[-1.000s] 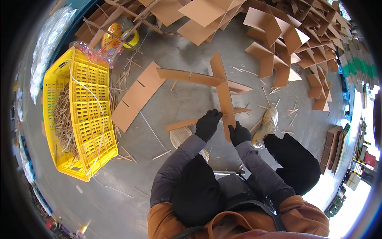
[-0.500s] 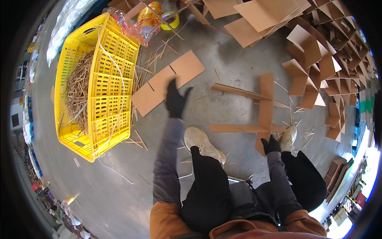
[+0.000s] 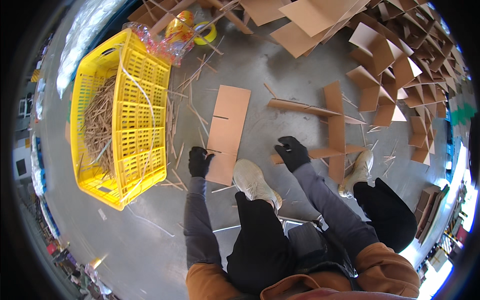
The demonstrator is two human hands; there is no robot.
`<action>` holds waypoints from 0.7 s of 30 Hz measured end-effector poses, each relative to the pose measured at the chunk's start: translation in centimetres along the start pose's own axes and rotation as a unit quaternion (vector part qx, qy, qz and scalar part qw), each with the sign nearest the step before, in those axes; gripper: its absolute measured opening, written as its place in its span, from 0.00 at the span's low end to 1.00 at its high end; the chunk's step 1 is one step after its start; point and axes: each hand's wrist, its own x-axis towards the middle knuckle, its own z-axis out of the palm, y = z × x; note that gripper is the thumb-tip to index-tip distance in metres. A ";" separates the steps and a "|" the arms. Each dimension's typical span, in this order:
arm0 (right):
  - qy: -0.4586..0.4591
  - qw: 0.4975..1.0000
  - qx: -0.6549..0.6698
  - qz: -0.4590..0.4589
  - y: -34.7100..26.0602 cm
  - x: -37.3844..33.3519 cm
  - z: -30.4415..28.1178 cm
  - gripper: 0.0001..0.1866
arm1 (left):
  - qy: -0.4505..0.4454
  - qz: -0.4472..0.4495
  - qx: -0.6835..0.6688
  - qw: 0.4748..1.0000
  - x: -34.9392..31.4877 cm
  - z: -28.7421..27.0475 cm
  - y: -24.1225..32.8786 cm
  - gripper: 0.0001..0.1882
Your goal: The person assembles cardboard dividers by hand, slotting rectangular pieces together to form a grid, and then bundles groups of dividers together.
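Observation:
A flat slotted cardboard strip (image 3: 230,112) lies lengthwise before me, just beyond my left shoe. My left hand (image 3: 200,162), in a black glove, is curled at the strip's left edge near one slot, its thumb side on the board; the grip is partly hidden. Over the left end of a partition of interlocked cardboard strips (image 3: 336,132) is my right hand (image 3: 293,152), also gloved in black. Its thumb and fingers are apart, with nothing seen between them. The partition stands on edge, one long strip crossed by two others.
A yellow plastic crate (image 3: 142,117) full of thin cardboard scraps stands at the left. Yellow tape (image 3: 205,33) and crinkled clear wrap (image 3: 167,50) lie beyond it. Assembled cardboard partitions (image 3: 395,75) pile up at the far right, beside flat sheets (image 3: 320,17). Loose scraps litter the floor.
The flat strip has turned from slanting to nearly lengthwise and come nearer me. My left hand has drawn back and curled at its edge. My right hand has moved left from the partition's near end.

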 end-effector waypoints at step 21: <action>-0.096 0.987 0.050 0.116 0.8 3.1 7.7 0.22 | 0.006 -0.274 -0.138 0.952 -6.5 2.0 -1.1 0.38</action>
